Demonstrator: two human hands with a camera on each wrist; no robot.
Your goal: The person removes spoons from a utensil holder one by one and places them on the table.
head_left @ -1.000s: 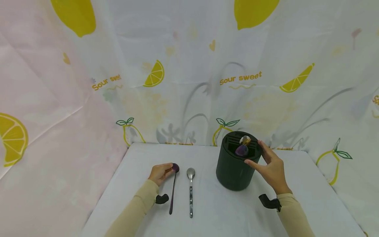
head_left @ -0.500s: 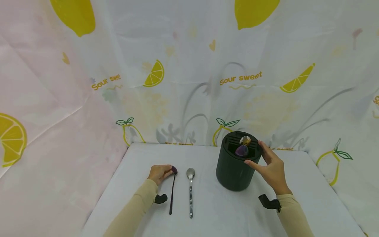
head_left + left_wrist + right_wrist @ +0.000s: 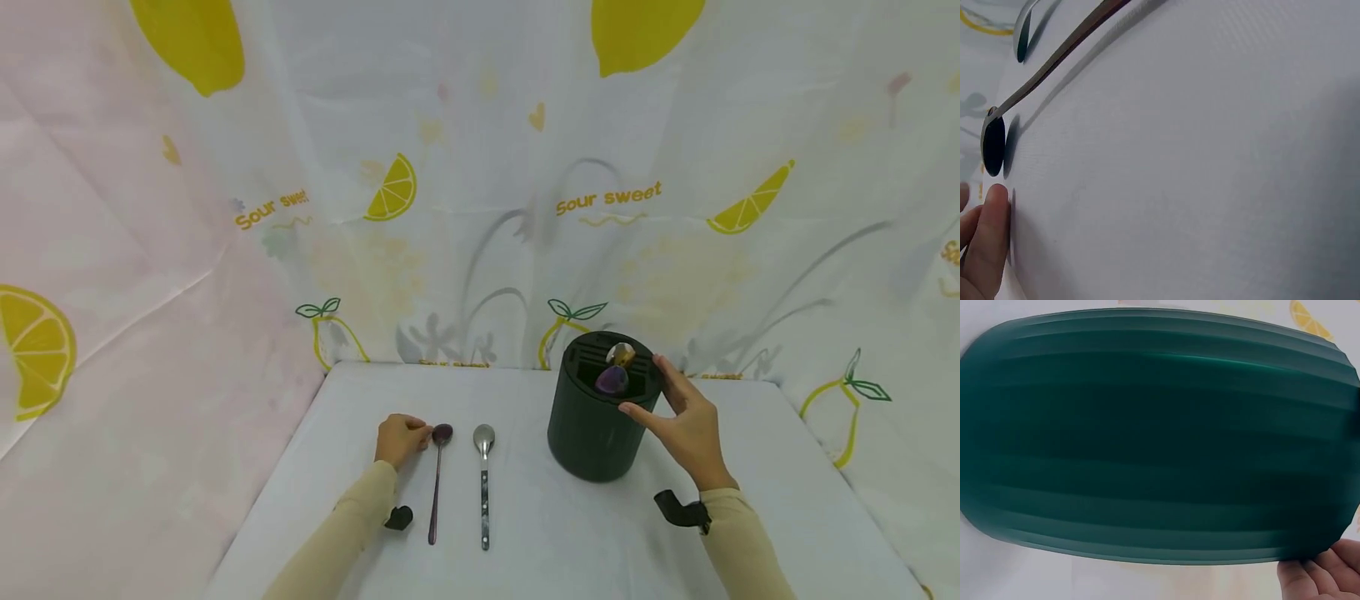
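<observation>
A purple spoon (image 3: pixel 442 433) lies on the white table, its bowl toward the back and its handle toward the front. My left hand (image 3: pixel 396 440) is just left of that bowl, holding nothing. In the left wrist view, a small gap separates its fingertips (image 3: pixel 997 195) from the spoon's dark bowl (image 3: pixel 993 142). My right hand (image 3: pixel 686 429) holds the dark green utensil holder (image 3: pixel 592 437) at its upper right side, thumb in front and fingers behind. Ribbed green wall (image 3: pixel 1160 437) fills most of the right wrist view. Two spoon heads, one shiny (image 3: pixel 621 355) and one purple (image 3: pixel 612 381), show in the holder's top opening.
A silver spoon with a dark patterned handle (image 3: pixel 484 500) lies between the purple spoon and the holder. Behind the table (image 3: pixel 525 533) hangs a lemon-print cloth (image 3: pixel 480 167). Black wrist mounts (image 3: pixel 681 510) stick out from the sleeves.
My left hand has let go of the purple spoon's bowl and drawn slightly left. The spoon now lies with its bowl facing up. The right hand and the holder stay where they were.
</observation>
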